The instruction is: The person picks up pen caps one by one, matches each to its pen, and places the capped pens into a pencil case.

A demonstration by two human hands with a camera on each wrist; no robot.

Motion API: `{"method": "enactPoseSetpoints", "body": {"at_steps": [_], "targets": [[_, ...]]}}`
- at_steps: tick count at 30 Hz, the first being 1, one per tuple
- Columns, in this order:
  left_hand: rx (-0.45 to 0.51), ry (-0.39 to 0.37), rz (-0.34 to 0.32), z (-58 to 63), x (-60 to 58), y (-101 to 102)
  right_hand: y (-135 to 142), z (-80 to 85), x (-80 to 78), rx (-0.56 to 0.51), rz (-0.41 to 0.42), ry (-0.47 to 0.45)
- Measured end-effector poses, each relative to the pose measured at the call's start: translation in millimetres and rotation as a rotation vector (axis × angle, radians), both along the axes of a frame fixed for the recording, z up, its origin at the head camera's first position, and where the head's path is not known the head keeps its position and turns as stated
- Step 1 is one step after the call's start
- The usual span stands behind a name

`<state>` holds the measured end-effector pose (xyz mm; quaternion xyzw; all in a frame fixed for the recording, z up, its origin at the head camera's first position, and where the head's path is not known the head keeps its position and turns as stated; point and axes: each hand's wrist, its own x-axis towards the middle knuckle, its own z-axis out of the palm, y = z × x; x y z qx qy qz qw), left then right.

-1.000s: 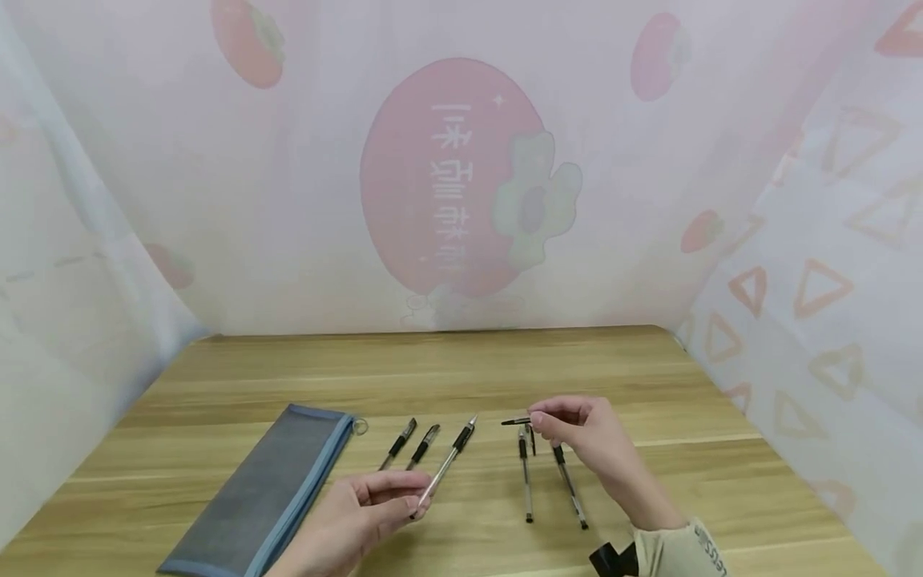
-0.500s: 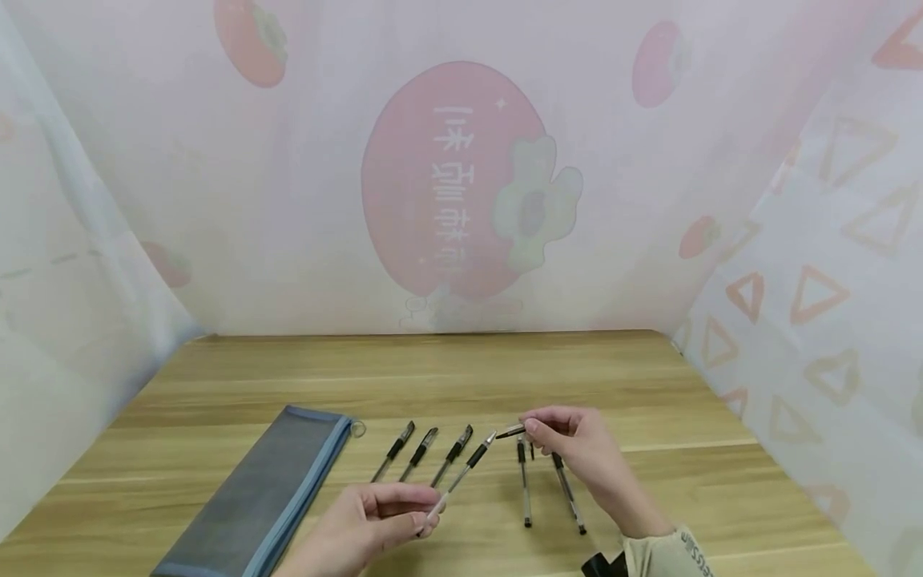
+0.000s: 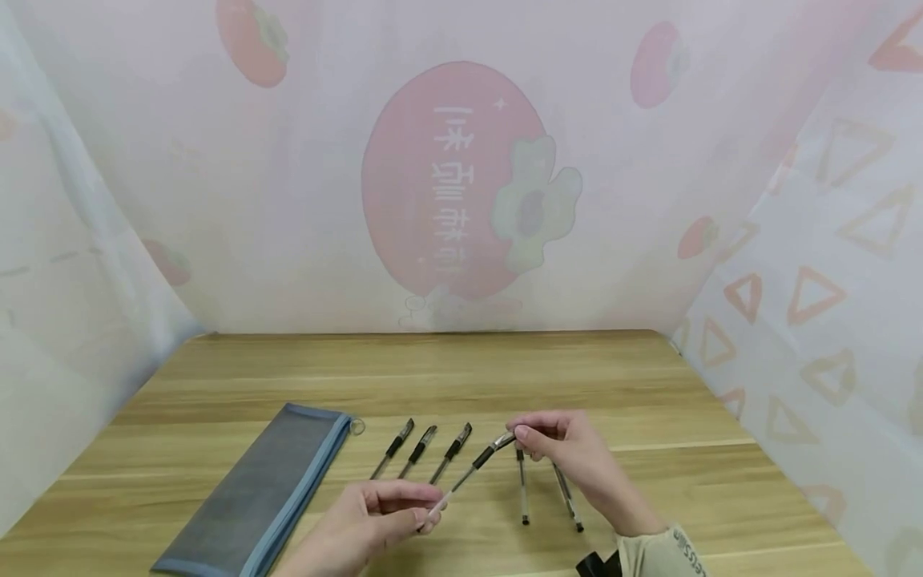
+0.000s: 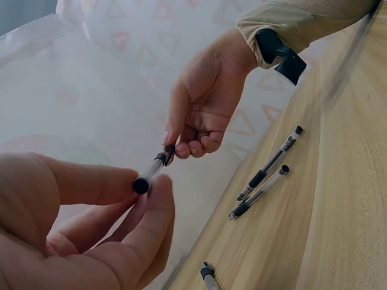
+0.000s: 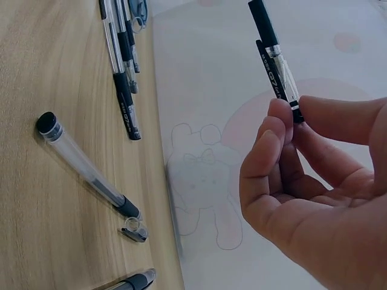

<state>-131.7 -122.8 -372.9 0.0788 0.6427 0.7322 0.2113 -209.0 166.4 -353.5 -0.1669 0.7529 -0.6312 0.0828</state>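
Between both hands a black gel pen (image 3: 483, 457) slants up to the right over the table. My left hand (image 3: 375, 513) pinches the barrel's rear end between thumb and fingers; the black end plug (image 4: 141, 185) pokes out toward the left wrist camera. At the pen's front, my right hand (image 3: 570, 449) pinches the closed end of a clear pen cap (image 5: 288, 78) with a black clip. The cap sits over the pen's tip, its mouth right at the black grip (image 5: 261, 21). Three capped pens (image 3: 453, 450) lie side by side beyond my left hand.
Two uncapped pens, one farther left (image 3: 524, 490) and one farther right (image 3: 568, 495), lie below my right hand. A loose cap (image 5: 134, 231) rests by a pen's tip. On the left lies a grey mesh pencil pouch (image 3: 252, 489) with blue edging. Printed curtains enclose the table (image 3: 433, 369).
My left hand swung the pen rightward, away from the three pens. The cap in my right hand turned toward the pen, met its tip and now covers it.
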Motion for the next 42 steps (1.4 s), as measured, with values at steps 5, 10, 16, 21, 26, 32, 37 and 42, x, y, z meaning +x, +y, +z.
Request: {"method": "enactPoseSetpoints", "body": {"at_steps": [5, 10, 16, 21, 26, 32, 37, 42], "targets": [[0.090, -0.013, 0.115, 0.8, -1.6, 0.6, -0.1, 1.2, -0.6, -0.004, 0.024, -0.007], [0.187, -0.069, 0.323, 0.2, -3.1, 4.1, 0.1, 1.8, 0.0, -0.056, 0.057, -0.042], [0.237, -0.106, 0.518, -2.4, -5.5, 9.8, -1.3, 0.5, 2.8, -0.132, 0.088, -0.087], [0.220, -0.123, 0.581, -5.6, -6.4, 11.7, -2.3, -0.6, 4.4, -0.167, 0.097, -0.094], [0.217, -0.107, 0.563, -6.8, -8.5, 10.7, -2.7, -0.2, 5.2, -0.191, 0.098, -0.086], [0.194, -0.081, 0.486, -8.3, -7.0, 7.5, -5.6, -1.0, 6.2, -0.226, 0.093, -0.094], [0.198, -0.089, 0.508, -6.2, -4.8, 6.1, -8.1, -2.2, 6.3, -0.228, 0.092, -0.096], [0.205, -0.070, 0.562, -2.5, -4.2, 5.2, -10.5, -2.9, 6.2, -0.217, 0.087, -0.108]]}}
